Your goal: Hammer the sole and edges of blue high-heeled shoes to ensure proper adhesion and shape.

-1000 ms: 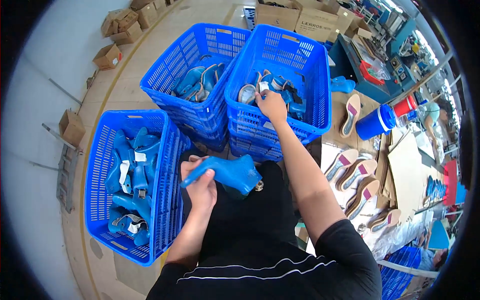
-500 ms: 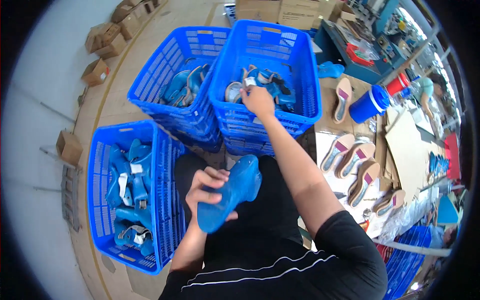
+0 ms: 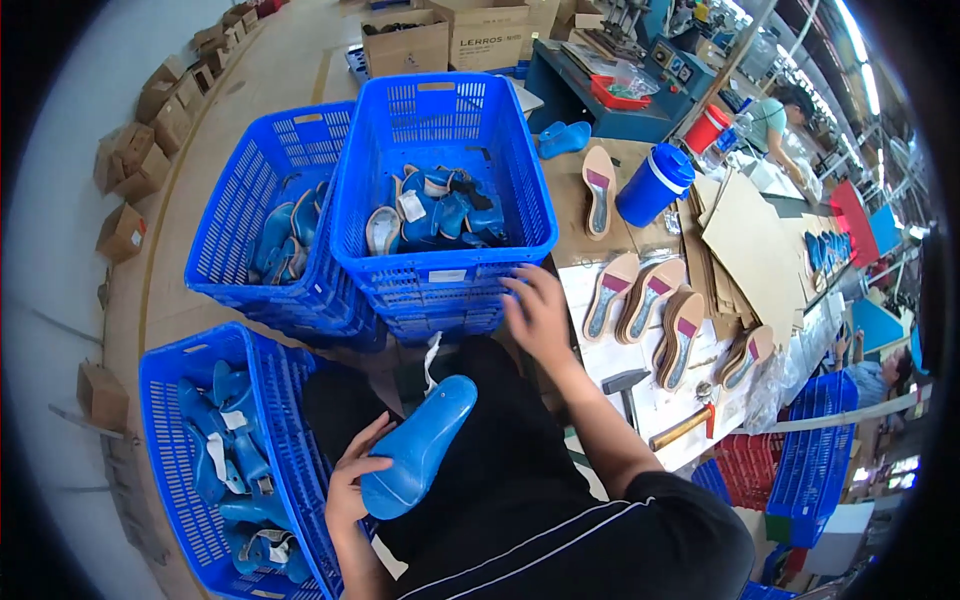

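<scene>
Our right hand [image 3: 537,310] has come back out of the right-hand perforated blue crate [image 3: 450,264] and hangs by its near right corner, fingers loosely spread, holding nothing that we can see. Above our lap, our left hand [image 3: 352,482] has thumb and fingers closed on the lower end of a blue shoe last [image 3: 428,440], a white strip [image 3: 432,362] showing beyond its upper end.

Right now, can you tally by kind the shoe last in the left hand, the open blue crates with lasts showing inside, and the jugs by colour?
Shoe last in the left hand: 1
Blue crates: 3
Blue jug: 1
Red jug: 1
Total: 6
</scene>
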`<action>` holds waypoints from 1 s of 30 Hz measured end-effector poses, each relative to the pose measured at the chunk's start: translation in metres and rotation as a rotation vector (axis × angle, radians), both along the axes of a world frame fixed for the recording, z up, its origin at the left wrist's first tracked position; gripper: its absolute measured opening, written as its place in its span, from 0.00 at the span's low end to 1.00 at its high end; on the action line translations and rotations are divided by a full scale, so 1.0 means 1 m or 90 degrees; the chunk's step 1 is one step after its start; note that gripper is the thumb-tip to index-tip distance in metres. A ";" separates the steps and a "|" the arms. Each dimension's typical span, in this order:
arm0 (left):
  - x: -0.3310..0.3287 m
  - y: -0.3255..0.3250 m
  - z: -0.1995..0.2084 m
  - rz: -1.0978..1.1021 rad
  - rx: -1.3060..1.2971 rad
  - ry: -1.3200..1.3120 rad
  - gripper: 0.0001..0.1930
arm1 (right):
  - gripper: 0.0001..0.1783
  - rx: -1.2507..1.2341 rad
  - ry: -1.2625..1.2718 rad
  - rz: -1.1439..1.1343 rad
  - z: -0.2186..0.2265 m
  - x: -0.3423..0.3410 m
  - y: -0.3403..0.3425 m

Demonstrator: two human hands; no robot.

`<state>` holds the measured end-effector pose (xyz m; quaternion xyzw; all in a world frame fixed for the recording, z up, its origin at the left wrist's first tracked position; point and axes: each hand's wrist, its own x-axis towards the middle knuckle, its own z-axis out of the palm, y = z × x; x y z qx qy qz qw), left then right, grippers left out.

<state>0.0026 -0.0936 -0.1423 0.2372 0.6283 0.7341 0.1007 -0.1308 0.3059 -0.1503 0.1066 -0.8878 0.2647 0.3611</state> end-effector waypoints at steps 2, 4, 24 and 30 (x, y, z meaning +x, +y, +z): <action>0.014 0.000 -0.011 0.085 0.149 -0.410 0.37 | 0.20 0.047 -0.048 -0.175 -0.005 0.047 0.047; 0.003 0.004 0.003 -0.062 0.429 -0.879 0.55 | 0.24 0.071 -0.045 -0.322 -0.019 0.079 0.107; -0.003 0.039 0.021 0.240 0.485 -0.290 0.49 | 0.29 0.057 -0.208 -0.513 -0.086 0.117 0.175; 0.002 0.035 0.026 0.278 0.529 -0.289 0.42 | 0.25 -0.379 0.018 -0.663 -0.004 0.116 0.149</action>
